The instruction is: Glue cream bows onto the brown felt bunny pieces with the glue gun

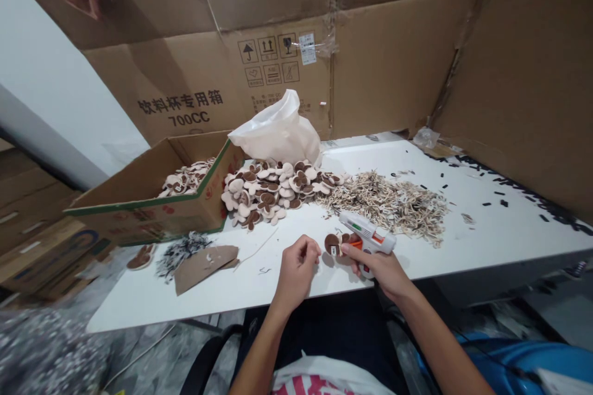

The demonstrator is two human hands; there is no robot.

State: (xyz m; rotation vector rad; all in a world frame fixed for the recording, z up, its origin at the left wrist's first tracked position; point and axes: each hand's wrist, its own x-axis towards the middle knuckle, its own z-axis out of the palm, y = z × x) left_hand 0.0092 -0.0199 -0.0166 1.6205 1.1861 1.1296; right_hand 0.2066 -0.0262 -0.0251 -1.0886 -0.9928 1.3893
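Observation:
My right hand (374, 262) is wrapped round a white hot glue gun (364, 229) with orange parts. Its thumb and fingers also pinch a brown felt bunny-shaped piece (332, 243), which has a small white tag-like patch on it. To the left, my left hand (299, 265) is closed, fingertips pinched together, just short of the felt piece; whatever it may hold is too small to make out. Beyond the hands lies a heap of brown and cream felt bunny pieces (266, 191). Against its right side is a pile of thin beige loops or strips (393, 200).
A cardboard box (152, 222) with more felt pieces stands left, by a white plastic bag (282, 132). Near the left edge lie dark-and-white scraps (183, 254) and a cardboard piece (206, 267). Small black pieces (523, 191) scatter along the right; cardboard walls (393, 67) enclose the back.

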